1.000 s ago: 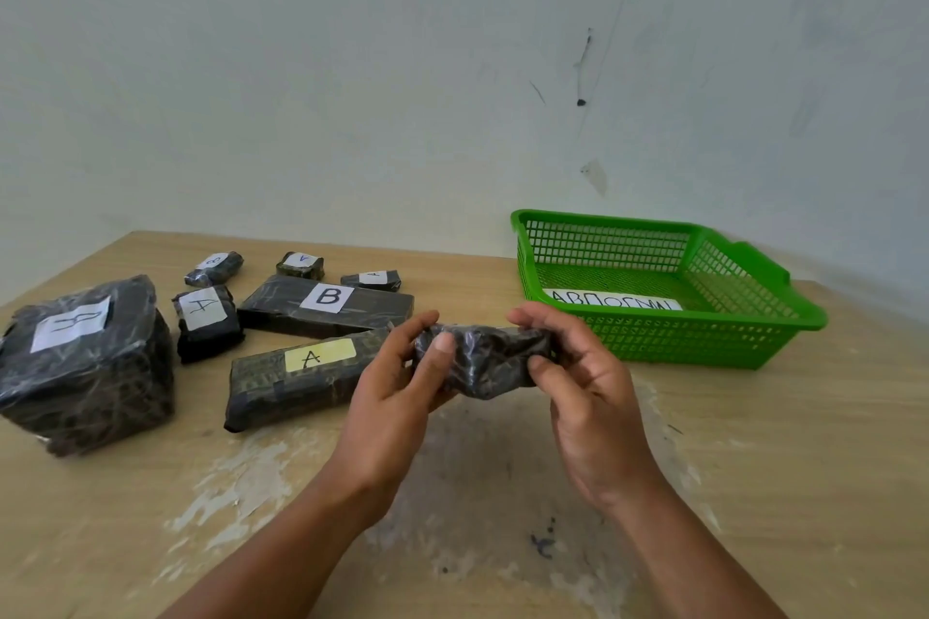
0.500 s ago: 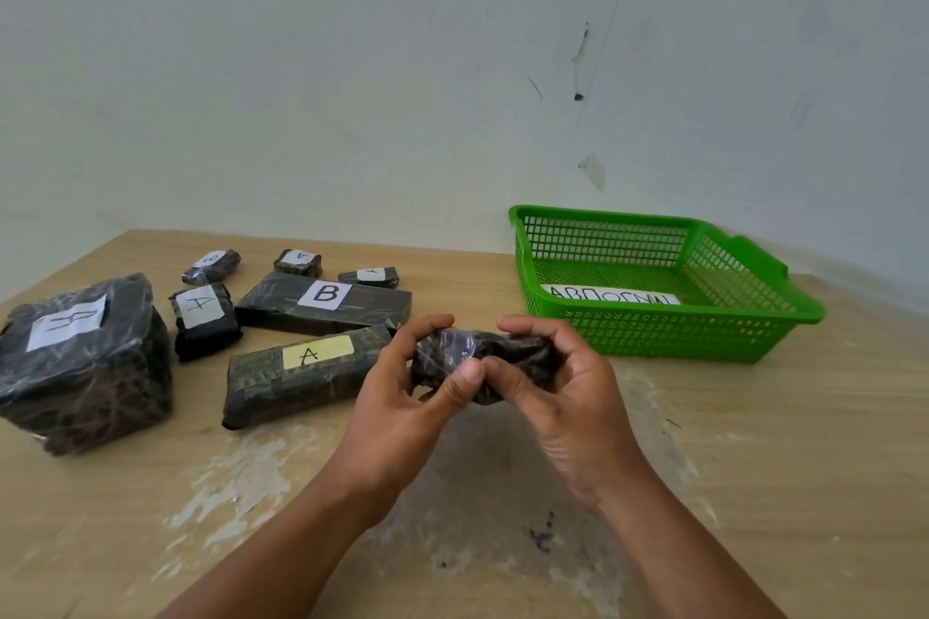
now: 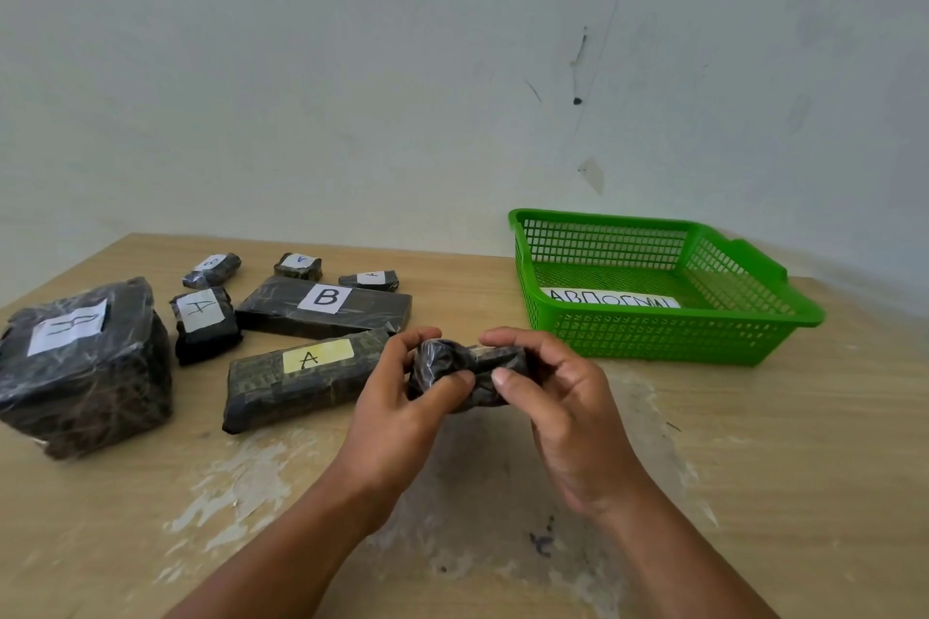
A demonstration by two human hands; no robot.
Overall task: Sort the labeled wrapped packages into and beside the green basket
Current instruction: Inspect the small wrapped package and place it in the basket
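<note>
Both hands hold one small dark wrapped package (image 3: 465, 367) above the table's middle. My left hand (image 3: 402, 397) grips its left end and my right hand (image 3: 558, 397) its right end; no label shows on it. The green basket (image 3: 668, 334) stands at the back right with a white paper strip on its floor. To the left lie several dark wrapped packages: a long one labelled A (image 3: 301, 380), a long one labelled B (image 3: 324, 307), a small one labelled A (image 3: 203, 322) and a big bundle (image 3: 83, 367).
Three little labelled packets (image 3: 211, 269), (image 3: 298, 265), (image 3: 369, 280) lie near the table's back edge, close to the wall. The tabletop (image 3: 754, 467) has worn pale patches under my hands. The basket sits close to the table's right end.
My hands have turned the small package between them, and my thumbs have moved closer together over its front. The other packages and the basket have stayed put.
</note>
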